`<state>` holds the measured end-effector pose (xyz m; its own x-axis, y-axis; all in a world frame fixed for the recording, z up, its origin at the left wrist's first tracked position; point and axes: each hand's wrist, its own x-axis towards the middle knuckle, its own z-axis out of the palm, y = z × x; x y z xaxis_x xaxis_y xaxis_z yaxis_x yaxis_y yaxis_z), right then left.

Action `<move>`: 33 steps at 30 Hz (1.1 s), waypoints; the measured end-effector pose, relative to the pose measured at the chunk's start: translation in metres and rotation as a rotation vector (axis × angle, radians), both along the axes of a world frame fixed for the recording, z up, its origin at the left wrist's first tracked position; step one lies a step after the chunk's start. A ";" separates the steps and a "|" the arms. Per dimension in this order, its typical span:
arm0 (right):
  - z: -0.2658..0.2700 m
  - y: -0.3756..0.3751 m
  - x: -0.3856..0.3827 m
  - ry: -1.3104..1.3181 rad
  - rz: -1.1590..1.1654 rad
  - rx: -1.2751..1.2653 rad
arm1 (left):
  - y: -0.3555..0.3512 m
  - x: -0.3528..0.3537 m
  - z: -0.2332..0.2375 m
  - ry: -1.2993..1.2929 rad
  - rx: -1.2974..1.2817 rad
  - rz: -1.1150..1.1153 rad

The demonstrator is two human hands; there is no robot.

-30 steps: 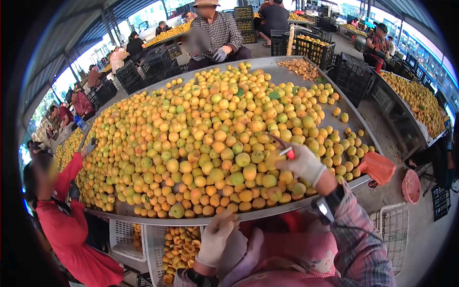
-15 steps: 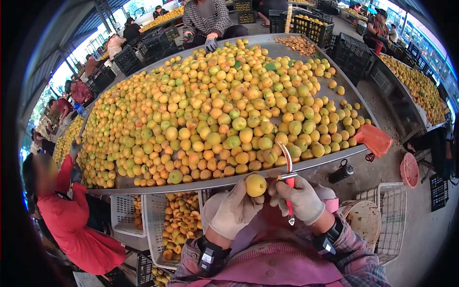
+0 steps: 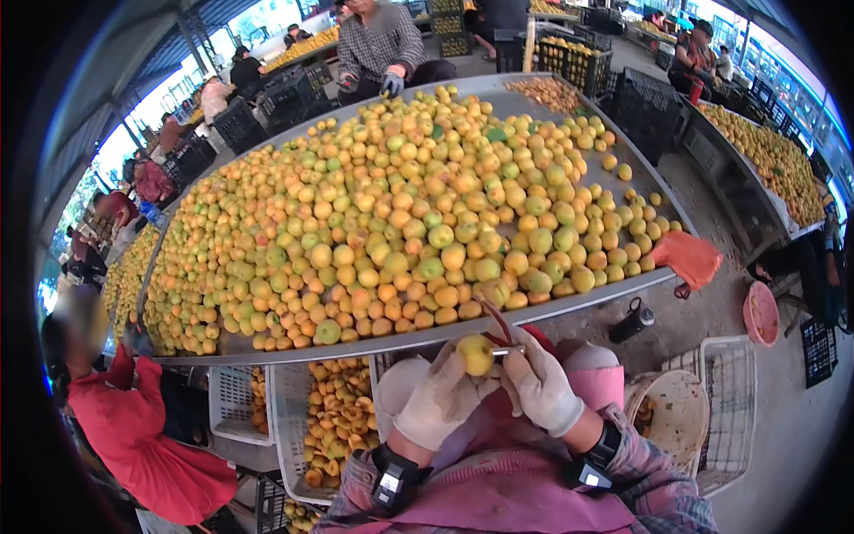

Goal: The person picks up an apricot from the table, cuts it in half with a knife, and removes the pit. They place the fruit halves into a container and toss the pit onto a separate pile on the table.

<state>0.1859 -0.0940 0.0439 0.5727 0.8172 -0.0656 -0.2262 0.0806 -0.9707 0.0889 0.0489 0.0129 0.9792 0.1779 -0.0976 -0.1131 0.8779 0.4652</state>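
Closest in, over the pink apron, the left hand (image 3: 438,402) in a pale cloth glove pinches a small round yellow apricot (image 3: 475,354) between thumb and fingertips, just below the table edge. The gloved right hand (image 3: 543,392) is closed in a fist around a curved red-handled knife (image 3: 498,327), whose blade arcs over the fruit's right side and touches it. The apricot looks whole, so the cut seems only begun: this fruit is picked and gripped, but splitting and stoning are left.

Below left, a white slatted plastic crate (image 3: 286,418) holds many opened halves, so a good share of work seems done. A pale round bucket (image 3: 676,414) stands at right.

Beyond the grey metal table rim (image 3: 356,345), the great heap of yellow-orange apricots (image 3: 400,214) is uncut, so far more remains. A person in a checked shirt (image 3: 382,40) works at the far end.

Half a second ago the knife stood upright beside the fruit with its handle showing below the fist; now the hands are closer and the blade meets the apricot. A second ago the right hand was out on the heap.
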 end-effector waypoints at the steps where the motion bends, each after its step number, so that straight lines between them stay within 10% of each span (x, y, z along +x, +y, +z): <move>1: -0.003 0.002 0.001 -0.066 -0.004 -0.021 | -0.001 -0.001 0.000 0.018 0.043 0.004; 17: -0.004 -0.008 -0.001 0.058 0.081 -0.037 | -0.008 -0.002 0.010 0.338 0.537 -0.022; 23: -0.006 -0.015 -0.001 0.145 0.110 -0.005 | -0.011 -0.002 0.042 0.297 0.493 -0.142; 33: -0.015 -0.035 0.007 0.225 -0.107 -0.075 | -0.010 0.015 -0.033 0.462 0.262 -0.105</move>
